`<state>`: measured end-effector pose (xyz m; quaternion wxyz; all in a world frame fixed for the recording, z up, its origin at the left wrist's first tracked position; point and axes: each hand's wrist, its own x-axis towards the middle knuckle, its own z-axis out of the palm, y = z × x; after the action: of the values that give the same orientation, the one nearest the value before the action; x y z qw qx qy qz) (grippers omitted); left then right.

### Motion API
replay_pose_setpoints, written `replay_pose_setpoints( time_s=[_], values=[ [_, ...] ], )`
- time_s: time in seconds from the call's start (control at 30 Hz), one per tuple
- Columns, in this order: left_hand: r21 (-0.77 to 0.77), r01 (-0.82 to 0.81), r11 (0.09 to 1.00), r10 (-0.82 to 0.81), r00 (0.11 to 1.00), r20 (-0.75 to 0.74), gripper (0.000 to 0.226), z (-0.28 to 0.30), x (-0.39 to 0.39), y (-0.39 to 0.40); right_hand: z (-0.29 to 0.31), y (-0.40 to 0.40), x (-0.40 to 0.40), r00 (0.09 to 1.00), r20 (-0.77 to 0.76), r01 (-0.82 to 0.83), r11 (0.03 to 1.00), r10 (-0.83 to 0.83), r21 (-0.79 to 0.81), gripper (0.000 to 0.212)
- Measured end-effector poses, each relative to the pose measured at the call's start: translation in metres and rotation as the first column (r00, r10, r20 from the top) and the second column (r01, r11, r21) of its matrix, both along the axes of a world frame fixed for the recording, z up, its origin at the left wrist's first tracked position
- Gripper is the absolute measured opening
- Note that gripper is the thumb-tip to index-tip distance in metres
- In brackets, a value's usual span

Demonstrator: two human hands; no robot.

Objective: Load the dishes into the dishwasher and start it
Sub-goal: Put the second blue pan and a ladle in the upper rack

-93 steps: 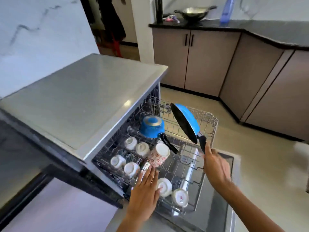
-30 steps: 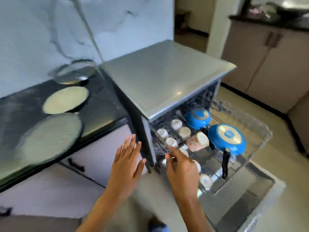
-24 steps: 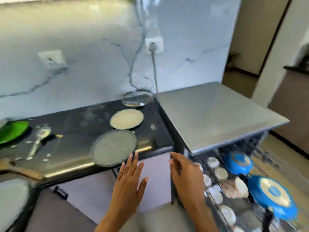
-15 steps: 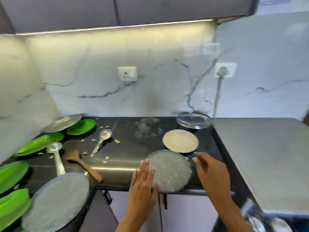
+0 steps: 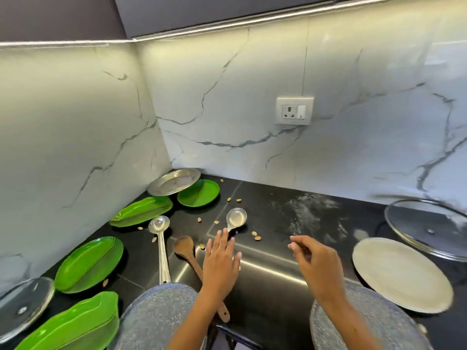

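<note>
Head view looks down on a black table (image 5: pixel 273 281) in a marble-walled corner, strewn with dishes and scattered nuts. Left hand (image 5: pixel 221 260) hovers flat with fingers straight and together, its grip wide open and holding nothing; its fingertips lie just short of the small steel spoon (image 5: pixel 236 218), whose bowl sits right beyond them, and whether they touch the handle cannot be told. A wooden spoon (image 5: pixel 188 251) lies just to the left of that hand, its handle passing under the wrist, and a steel ladle (image 5: pixel 160 238) lies further left. Right hand (image 5: pixel 317 263) hangs above bare table with fingers loosely curled, its grip empty, well apart from the spoon. A pale round plate (image 5: pixel 401 275) rests to its right, with a glass lid (image 5: pixel 429 228) beyond. Green leaf-shaped plates (image 5: pixel 88 263) line the left wall, and a steel plate (image 5: pixel 173 181) sits in the corner.
</note>
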<state>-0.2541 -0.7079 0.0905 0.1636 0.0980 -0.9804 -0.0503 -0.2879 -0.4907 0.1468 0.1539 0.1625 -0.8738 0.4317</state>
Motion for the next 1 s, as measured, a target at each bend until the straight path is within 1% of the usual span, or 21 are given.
replay_pose_setpoints(
  time_s=[0.1, 0.13, 0.23, 0.33, 0.4, 0.43, 0.53, 0.6, 0.7, 0.83, 0.93, 1.0],
  values=[
    [-0.041, -0.045, 0.998, 0.051, 0.982, 0.180, 0.052, 0.000, -0.042, -0.020, -0.004, -0.017, -0.015, 0.999, 0.024, -0.034, 0.998, 0.033, 0.046, 0.013],
    [-0.060, -0.058, 0.997, 0.069, 0.974, 0.216, 0.051, -0.003, -0.056, -0.025, -0.005, -0.019, -0.019, 0.999, 0.033, -0.041, 0.998, 0.040, 0.055, 0.013],
    [-0.136, -0.090, 0.987, 0.124, 0.954, 0.273, 0.049, -0.011, -0.087, -0.035, -0.010, -0.022, -0.030, 0.997, 0.049, -0.057, 0.996, 0.053, 0.066, 0.013],
    [-0.141, -0.121, 0.983, 0.160, 0.935, 0.316, 0.038, -0.023, -0.107, -0.041, -0.014, -0.019, -0.039, 0.996, 0.068, -0.064, 0.994, 0.059, 0.086, 0.014],
    [-0.110, -0.148, 0.983, 0.177, 0.924, 0.339, 0.028, -0.027, -0.113, -0.043, -0.016, -0.014, -0.043, 0.996, 0.071, -0.058, 0.993, 0.050, 0.103, 0.013],
    [-0.068, -0.167, 0.984, 0.180, 0.923, 0.341, 0.026, -0.029, -0.115, -0.043, -0.017, -0.011, -0.045, 0.996, 0.077, -0.052, 0.993, 0.044, 0.106, 0.013],
    [0.073, -0.214, 0.974, 0.185, 0.940, 0.287, 0.019, -0.035, -0.116, -0.050, -0.022, -0.002, -0.046, 0.994, 0.102, -0.034, 0.994, 0.024, 0.100, 0.013],
    [0.112, -0.222, 0.969, 0.188, 0.948, 0.255, 0.013, -0.036, -0.117, -0.054, -0.023, 0.005, -0.045, 0.993, 0.121, -0.019, 0.996, 0.008, 0.089, 0.013],
    [0.155, -0.196, 0.968, 0.164, 0.966, 0.200, 0.015, -0.037, -0.113, -0.053, -0.024, 0.016, -0.039, 0.992, 0.129, 0.001, 0.997, -0.012, 0.083, 0.012],
    [0.229, -0.090, 0.969, 0.081, 0.995, 0.050, 0.026, -0.030, -0.090, -0.040, -0.026, 0.036, -0.026, 0.990, 0.130, 0.042, 0.998, -0.049, 0.051, 0.011],
    [0.220, 0.023, 0.975, -0.019, 1.000, -0.018, 0.019, -0.022, -0.065, -0.020, -0.024, 0.056, -0.007, 0.990, 0.126, 0.059, 0.997, -0.064, 0.043, 0.013],
    [0.234, 0.110, 0.966, -0.089, 0.991, -0.097, 0.015, -0.014, -0.048, 0.002, -0.021, 0.072, 0.008, 0.988, 0.132, 0.071, 0.997, -0.074, 0.033, 0.014]
  ],
)
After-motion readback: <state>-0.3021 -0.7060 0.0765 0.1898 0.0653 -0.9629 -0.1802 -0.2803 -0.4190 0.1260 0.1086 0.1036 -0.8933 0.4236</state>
